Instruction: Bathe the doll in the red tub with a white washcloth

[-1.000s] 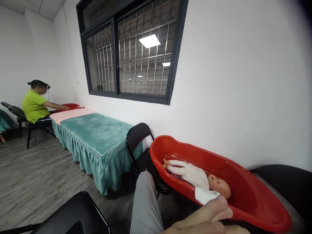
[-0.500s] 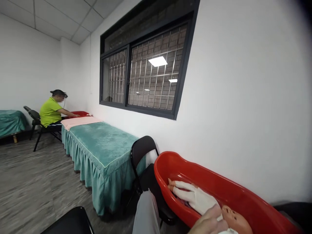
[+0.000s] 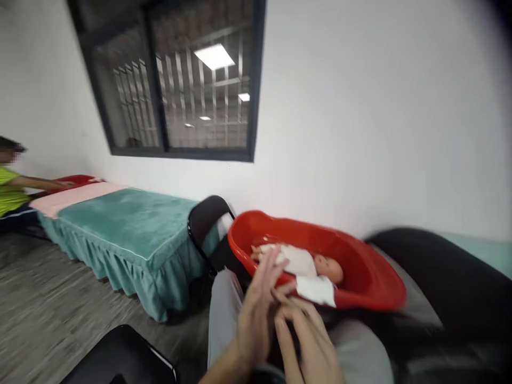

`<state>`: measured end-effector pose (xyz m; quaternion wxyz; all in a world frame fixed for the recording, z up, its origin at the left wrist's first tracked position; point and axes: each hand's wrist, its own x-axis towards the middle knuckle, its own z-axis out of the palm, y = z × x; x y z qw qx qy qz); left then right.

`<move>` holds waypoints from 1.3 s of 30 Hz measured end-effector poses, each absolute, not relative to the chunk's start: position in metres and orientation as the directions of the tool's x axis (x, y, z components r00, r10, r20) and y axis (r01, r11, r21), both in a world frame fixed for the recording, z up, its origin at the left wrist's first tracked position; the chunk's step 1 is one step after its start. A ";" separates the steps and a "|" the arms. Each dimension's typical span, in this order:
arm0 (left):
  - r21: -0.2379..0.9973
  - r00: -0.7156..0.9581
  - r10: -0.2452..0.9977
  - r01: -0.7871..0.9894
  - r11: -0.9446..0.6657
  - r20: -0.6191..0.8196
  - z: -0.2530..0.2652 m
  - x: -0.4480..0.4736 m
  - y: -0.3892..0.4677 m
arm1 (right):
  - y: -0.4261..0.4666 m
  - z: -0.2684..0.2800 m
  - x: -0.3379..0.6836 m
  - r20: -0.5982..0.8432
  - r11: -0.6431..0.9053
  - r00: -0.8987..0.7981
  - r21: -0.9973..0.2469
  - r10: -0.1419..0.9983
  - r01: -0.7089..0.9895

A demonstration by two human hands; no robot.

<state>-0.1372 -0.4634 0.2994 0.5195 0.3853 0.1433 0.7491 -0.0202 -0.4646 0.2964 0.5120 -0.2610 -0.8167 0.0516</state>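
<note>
My left hand is raised above my lap, palm turned inward and fingers stretched out. Close against it is my right hand, its fingers loosely bent and apart, with nothing visible in them. Past the hands, a baby doll in white clothing lies on its back inside a red baby bathtub, head to the right. A small white cloth hangs over the tub's near rim. The left fingertips overlap the doll's legs in the view; whether they touch cannot be told.
A black folding chair stands at the tub's left end, beside a bed with a green cover. Another black chair is at the lower left. A dark chair back rises at right. A person in yellow-green sits far left.
The view has swung right and down. A hand that was over the doll's chest has drawn back, and both hands are now together above my lap.
</note>
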 end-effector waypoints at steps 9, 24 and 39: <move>0.948 -0.152 0.987 -0.306 -0.087 0.042 0.188 -0.159 -0.374 | -0.360 0.184 0.010 0.254 0.315 -0.191 -0.832 0.948 0.457; 0.257 -0.470 0.882 0.853 0.455 -0.001 -0.001 -0.243 -0.359 | -0.348 -0.019 0.164 0.048 -0.349 0.428 -0.503 0.902 0.791; -0.096 -0.438 0.898 0.896 0.433 -0.033 -0.016 -0.293 -0.258 | -0.221 0.096 0.075 0.122 0.484 -0.471 -0.107 0.874 0.869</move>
